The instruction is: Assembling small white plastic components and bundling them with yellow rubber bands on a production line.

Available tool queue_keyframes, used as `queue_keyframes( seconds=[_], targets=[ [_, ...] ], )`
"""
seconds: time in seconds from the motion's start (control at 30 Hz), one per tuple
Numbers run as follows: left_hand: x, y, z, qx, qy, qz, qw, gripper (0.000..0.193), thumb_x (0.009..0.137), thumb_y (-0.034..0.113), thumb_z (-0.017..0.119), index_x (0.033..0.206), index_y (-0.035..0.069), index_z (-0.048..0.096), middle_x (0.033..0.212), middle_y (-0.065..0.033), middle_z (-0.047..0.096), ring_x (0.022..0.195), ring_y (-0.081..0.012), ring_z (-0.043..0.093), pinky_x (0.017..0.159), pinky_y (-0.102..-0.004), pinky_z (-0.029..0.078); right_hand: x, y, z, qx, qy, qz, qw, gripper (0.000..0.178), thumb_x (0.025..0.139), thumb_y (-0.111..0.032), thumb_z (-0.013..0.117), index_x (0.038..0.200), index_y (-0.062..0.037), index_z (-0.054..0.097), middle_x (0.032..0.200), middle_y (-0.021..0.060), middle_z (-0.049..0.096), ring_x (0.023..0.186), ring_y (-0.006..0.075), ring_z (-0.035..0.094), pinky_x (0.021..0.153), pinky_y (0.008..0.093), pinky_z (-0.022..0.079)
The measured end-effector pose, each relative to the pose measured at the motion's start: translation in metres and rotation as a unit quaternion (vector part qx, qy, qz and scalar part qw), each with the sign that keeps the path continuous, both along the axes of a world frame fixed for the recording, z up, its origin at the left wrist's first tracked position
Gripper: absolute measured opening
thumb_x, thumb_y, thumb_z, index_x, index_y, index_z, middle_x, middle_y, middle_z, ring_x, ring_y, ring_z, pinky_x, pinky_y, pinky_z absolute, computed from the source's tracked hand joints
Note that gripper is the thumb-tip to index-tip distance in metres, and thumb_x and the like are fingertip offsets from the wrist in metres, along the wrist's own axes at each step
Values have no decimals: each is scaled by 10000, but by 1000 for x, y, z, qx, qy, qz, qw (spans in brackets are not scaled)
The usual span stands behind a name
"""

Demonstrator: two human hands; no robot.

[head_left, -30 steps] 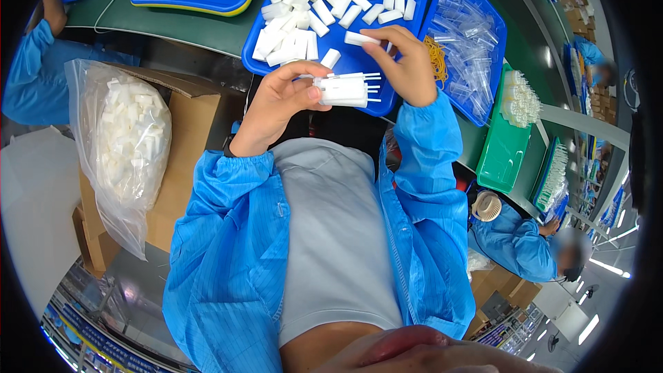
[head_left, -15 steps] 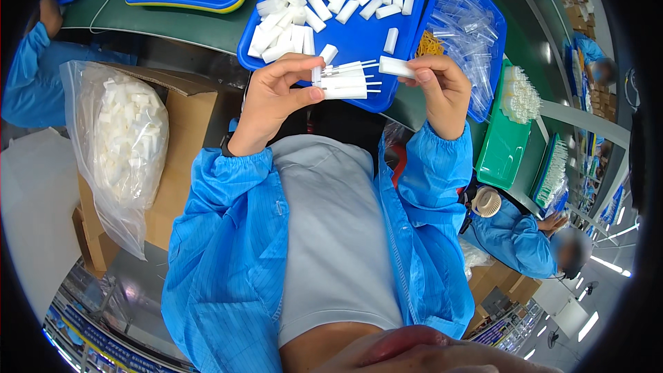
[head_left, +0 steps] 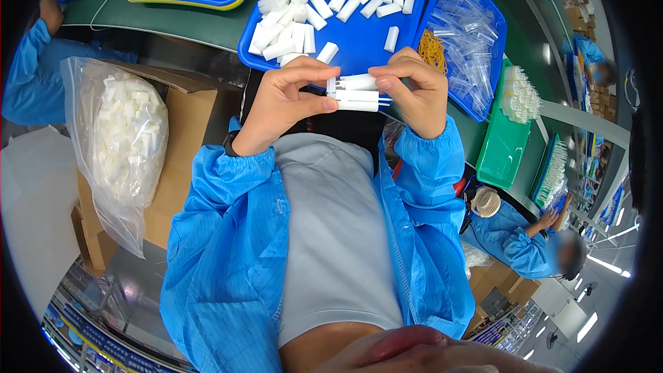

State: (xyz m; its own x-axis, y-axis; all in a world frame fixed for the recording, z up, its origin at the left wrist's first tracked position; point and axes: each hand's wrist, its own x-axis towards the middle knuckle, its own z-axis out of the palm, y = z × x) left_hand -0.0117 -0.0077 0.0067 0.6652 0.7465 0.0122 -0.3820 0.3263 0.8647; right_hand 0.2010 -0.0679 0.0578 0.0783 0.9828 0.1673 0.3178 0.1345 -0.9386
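Observation:
My left hand (head_left: 283, 105) pinches the end of a small white part with thin prongs (head_left: 358, 101), whose prongs point right and carry white blocks. My right hand (head_left: 416, 93) grips another white block (head_left: 358, 81) between thumb and fingers, lying along the upper prongs. Fingertips hide how far this block sits on its prong. Just beyond my hands, a blue tray (head_left: 373, 36) holds a heap of loose white blocks (head_left: 286, 21). A few lie apart on its bare right side.
Right of the tray, a blue bin holds clear plastic pieces (head_left: 473, 34) and yellow rubber bands (head_left: 431, 50). A green tray (head_left: 502, 155) holds white bristly parts (head_left: 520, 95). At left, a bag of white pieces (head_left: 131, 138) rests in a carton (head_left: 183, 145). Co-workers sit on both sides.
My right hand has moved left, bringing its white block from beyond the prong tips to lie over the upper prongs. My left hand has shifted slightly right with the pronged part.

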Motion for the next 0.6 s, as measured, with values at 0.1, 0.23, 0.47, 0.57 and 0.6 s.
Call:
queue_keyframes(
  seconds=[0.1,0.23,0.47,0.57,0.6],
  targets=[
    [-1,1,-1,6,2,2,1000,417,718,-100,725,1112,20,657,1104,-115,576,1007,-215,585,808,-299,567,0,6,3,26,-69,44,996,132,733,-79,755,863,-54,747,774,60,648,760,141,512,687,274,409],
    [-3,2,-1,8,-2,-12,1000,423,727,-98,718,1129,14,647,1104,-110,575,1009,-212,583,820,-303,563,6,8,1,27,-94,100,990,153,744,-104,747,892,-67,749,794,56,650,788,167,510,729,298,404],
    [-5,5,1,-22,4,-24,999,458,765,-57,697,1207,-2,592,1148,-98,574,995,-182,585,820,-269,541,42,31,-22,111,-459,-155,868,235,795,-199,702,997,-79,713,893,48,648,914,242,523,790,352,412],
    [-6,4,4,-62,6,-28,998,452,771,-44,700,1206,-18,579,1158,-108,574,984,-182,592,832,-277,538,48,34,-38,69,-520,-145,839,318,762,-224,719,1049,-91,694,947,31,625,961,259,504,797,385,397],
    [-6,4,6,-62,6,-28,998,452,771,-44,700,1206,-18,579,1158,-108,574,984,-182,592,832,-277,538,46,36,-40,56,-554,-146,818,335,753,-232,722,1055,-91,690,960,29,620,966,257,501,795,386,393]
  ],
)
